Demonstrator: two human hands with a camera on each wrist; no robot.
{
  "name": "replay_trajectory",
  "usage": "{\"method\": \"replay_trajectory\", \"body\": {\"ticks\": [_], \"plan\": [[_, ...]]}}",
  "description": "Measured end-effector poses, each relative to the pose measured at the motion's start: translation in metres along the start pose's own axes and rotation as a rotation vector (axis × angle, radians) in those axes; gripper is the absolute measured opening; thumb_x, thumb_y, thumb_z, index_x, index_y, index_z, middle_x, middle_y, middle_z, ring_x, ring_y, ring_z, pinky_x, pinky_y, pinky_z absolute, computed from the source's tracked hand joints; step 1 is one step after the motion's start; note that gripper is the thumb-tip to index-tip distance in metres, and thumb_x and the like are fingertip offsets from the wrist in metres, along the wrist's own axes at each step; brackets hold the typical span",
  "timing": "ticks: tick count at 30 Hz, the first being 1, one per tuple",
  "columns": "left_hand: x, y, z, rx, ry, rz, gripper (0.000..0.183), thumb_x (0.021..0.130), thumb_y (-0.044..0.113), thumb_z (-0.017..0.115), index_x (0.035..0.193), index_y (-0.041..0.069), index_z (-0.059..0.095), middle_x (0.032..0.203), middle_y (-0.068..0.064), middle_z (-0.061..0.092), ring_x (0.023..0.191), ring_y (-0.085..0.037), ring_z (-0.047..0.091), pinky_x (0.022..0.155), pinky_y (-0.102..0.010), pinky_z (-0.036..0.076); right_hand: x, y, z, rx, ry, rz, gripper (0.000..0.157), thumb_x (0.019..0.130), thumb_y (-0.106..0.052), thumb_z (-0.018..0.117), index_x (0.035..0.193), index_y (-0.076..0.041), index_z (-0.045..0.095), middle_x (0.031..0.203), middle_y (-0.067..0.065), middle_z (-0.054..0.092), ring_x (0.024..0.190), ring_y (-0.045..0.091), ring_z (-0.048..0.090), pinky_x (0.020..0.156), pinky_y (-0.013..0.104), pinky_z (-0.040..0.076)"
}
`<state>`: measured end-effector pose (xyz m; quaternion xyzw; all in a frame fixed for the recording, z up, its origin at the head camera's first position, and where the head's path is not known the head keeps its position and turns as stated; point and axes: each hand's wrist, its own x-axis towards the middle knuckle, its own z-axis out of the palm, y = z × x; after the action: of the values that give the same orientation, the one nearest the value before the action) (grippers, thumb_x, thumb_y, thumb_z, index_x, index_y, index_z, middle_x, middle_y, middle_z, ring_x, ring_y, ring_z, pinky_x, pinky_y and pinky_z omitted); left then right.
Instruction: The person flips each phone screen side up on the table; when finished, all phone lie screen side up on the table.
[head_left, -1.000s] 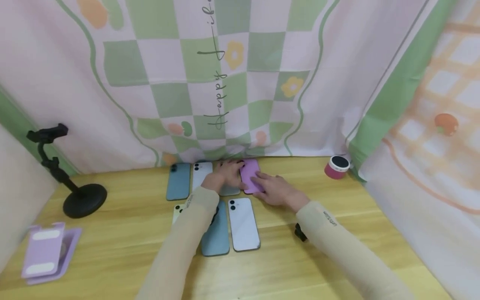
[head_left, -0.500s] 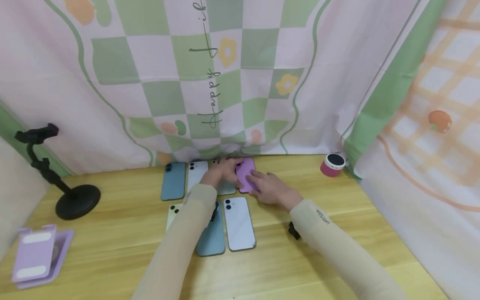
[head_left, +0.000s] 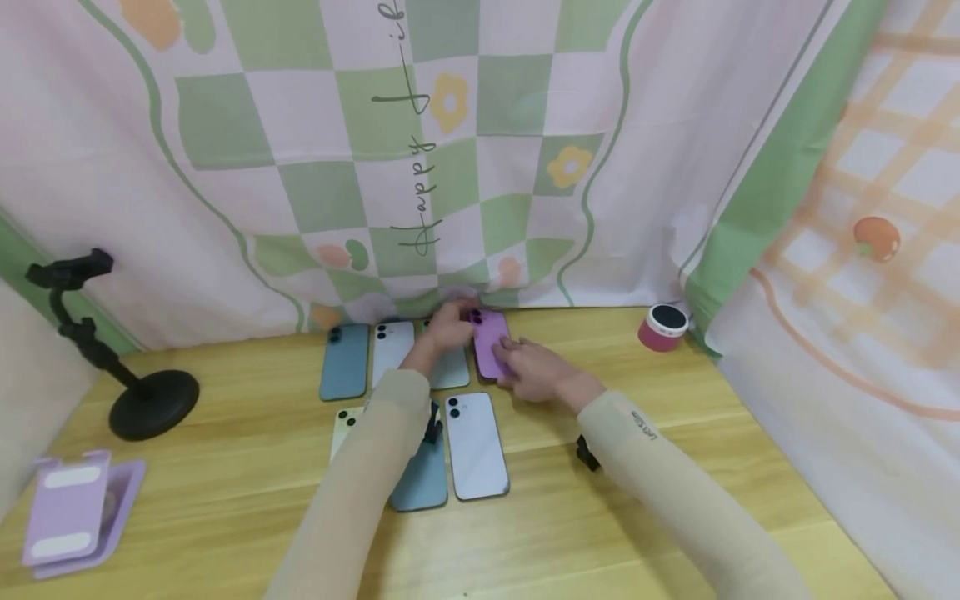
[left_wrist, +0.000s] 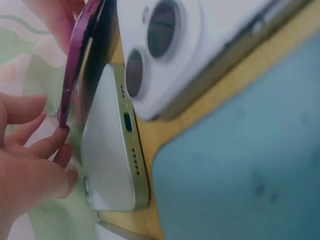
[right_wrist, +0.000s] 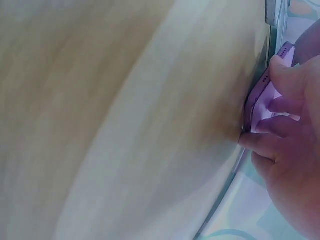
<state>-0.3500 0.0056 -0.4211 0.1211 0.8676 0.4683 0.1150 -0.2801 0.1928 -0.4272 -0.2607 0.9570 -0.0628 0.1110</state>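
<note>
A purple phone [head_left: 489,337] lies back up at the right end of the far row, tilted up off the table in the left wrist view. My left hand [head_left: 450,327] holds its camera end, fingertips [left_wrist: 60,134] at its corner. At the other end my right hand [head_left: 538,369] grips it, thumb [right_wrist: 287,75] by the bottom edge and fingers over the back. Under my left hand lies a pale green phone [left_wrist: 107,145]. A white phone [head_left: 393,354] and a blue phone [head_left: 345,362] continue that row leftward.
Nearer lie a white phone [head_left: 477,446], a blue phone [head_left: 420,479] and a yellow phone [head_left: 345,423], partly under my left sleeve. A black stand [head_left: 153,404] and lilac holder [head_left: 78,517] stand left. A pink-and-white jar [head_left: 663,327] is right. Curtain [head_left: 525,250] hangs behind.
My left hand has shifted from over the purple phone's left side to its far camera end, baring the lenses. The purple phone has tilted slightly. The head view has panned slightly right.
</note>
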Motion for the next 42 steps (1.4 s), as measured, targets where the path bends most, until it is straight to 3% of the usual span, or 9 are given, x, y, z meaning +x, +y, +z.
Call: {"method": "replay_trajectory", "body": {"ticks": [4, 8, 12, 15, 21, 26, 29, 35, 42], "plan": [[0.003, 0.000, 0.005, -0.108, 0.065, -0.038, 0.059, 0.091, -0.001, 0.058, 0.149, 0.003, 0.050, 0.156, -0.019, 0.052, 0.147, -0.036, 0.047, 0.122, -0.048, 0.042, -0.001, 0.001, 0.000, 0.030, -0.002, 0.022, 0.067, 0.105, -0.028, 0.057, 0.160, 0.002, 0.031, 0.168, 0.027, 0.026, 0.158, 0.040, 0.031, 0.130, 0.065, 0.015], [0.005, -0.002, 0.009, -0.183, 0.116, -0.087, 0.053, 0.093, -0.003, 0.059, 0.145, 0.003, 0.052, 0.153, -0.020, 0.054, 0.137, -0.036, 0.056, 0.104, -0.042, 0.057, -0.003, 0.001, -0.001, 0.040, 0.003, 0.046, 0.067, 0.105, -0.031, 0.057, 0.160, -0.002, 0.032, 0.169, 0.023, 0.027, 0.158, 0.038, 0.032, 0.125, 0.076, 0.005], [0.005, -0.003, 0.011, -0.222, 0.177, -0.118, 0.051, 0.092, -0.006, 0.063, 0.141, 0.002, 0.055, 0.146, -0.020, 0.059, 0.107, -0.029, 0.069, 0.076, -0.030, 0.063, -0.006, 0.001, -0.003, 0.054, 0.010, 0.038, 0.066, 0.105, -0.030, 0.057, 0.160, -0.003, 0.032, 0.169, 0.021, 0.028, 0.157, 0.039, 0.034, 0.124, 0.077, 0.001], [0.006, -0.001, 0.013, -0.250, 0.204, -0.142, 0.050, 0.092, -0.003, 0.066, 0.141, 0.002, 0.058, 0.140, -0.021, 0.064, 0.083, -0.020, 0.067, 0.068, -0.024, 0.060, -0.007, 0.003, -0.005, 0.074, 0.019, 0.029, 0.066, 0.105, -0.029, 0.057, 0.160, -0.003, 0.033, 0.169, 0.020, 0.029, 0.157, 0.039, 0.035, 0.124, 0.078, 0.001], [0.005, 0.003, 0.014, -0.205, 0.210, -0.185, 0.049, 0.090, 0.000, 0.072, 0.137, 0.001, 0.059, 0.121, -0.024, 0.069, 0.067, -0.013, 0.061, 0.063, -0.022, 0.060, -0.007, 0.005, -0.008, 0.087, 0.007, 0.021, 0.067, 0.104, -0.030, 0.060, 0.160, -0.005, 0.034, 0.169, 0.019, 0.030, 0.156, 0.039, 0.035, 0.124, 0.077, 0.006], [0.003, 0.004, 0.013, -0.145, 0.197, -0.211, 0.047, 0.088, -0.004, 0.070, 0.134, 0.001, 0.059, 0.119, -0.023, 0.068, 0.069, -0.017, 0.063, 0.062, -0.024, 0.060, -0.007, 0.006, -0.009, 0.141, 0.023, 0.001, 0.069, 0.102, -0.030, 0.064, 0.159, -0.003, 0.036, 0.165, 0.021, 0.039, 0.153, 0.039, 0.042, 0.128, 0.060, 0.028], [0.002, 0.006, 0.010, -0.128, 0.188, -0.226, 0.048, 0.088, -0.003, 0.068, 0.135, 0.002, 0.057, 0.124, -0.022, 0.067, 0.077, -0.021, 0.067, 0.064, -0.025, 0.061, -0.009, 0.007, -0.011, 0.239, 0.062, 0.013, 0.070, 0.101, -0.029, 0.067, 0.158, -0.002, 0.038, 0.161, 0.021, 0.046, 0.148, 0.038, 0.050, 0.125, 0.051, 0.037], [0.001, 0.015, 0.004, -0.031, 0.202, -0.231, 0.042, 0.085, 0.001, 0.063, 0.126, 0.003, 0.057, 0.126, -0.018, 0.068, 0.088, -0.027, 0.071, 0.068, -0.030, 0.063, -0.011, 0.004, -0.019, 0.507, 0.195, 0.082, 0.056, 0.101, -0.017, 0.062, 0.151, 0.004, 0.047, 0.147, 0.027, 0.059, 0.128, 0.041, 0.066, 0.109, 0.049, 0.054], [-0.001, 0.030, 0.000, 0.022, 0.159, -0.224, 0.028, 0.084, 0.002, 0.066, 0.111, 0.003, 0.061, 0.094, -0.011, 0.071, 0.075, -0.026, 0.074, 0.072, -0.036, 0.065, -0.014, -0.009, -0.031, 0.913, 0.225, 0.294, 0.046, 0.101, -0.009, 0.059, 0.144, 0.004, 0.055, 0.129, 0.031, 0.069, 0.102, 0.035, 0.078, 0.087, 0.037, 0.065]]}}
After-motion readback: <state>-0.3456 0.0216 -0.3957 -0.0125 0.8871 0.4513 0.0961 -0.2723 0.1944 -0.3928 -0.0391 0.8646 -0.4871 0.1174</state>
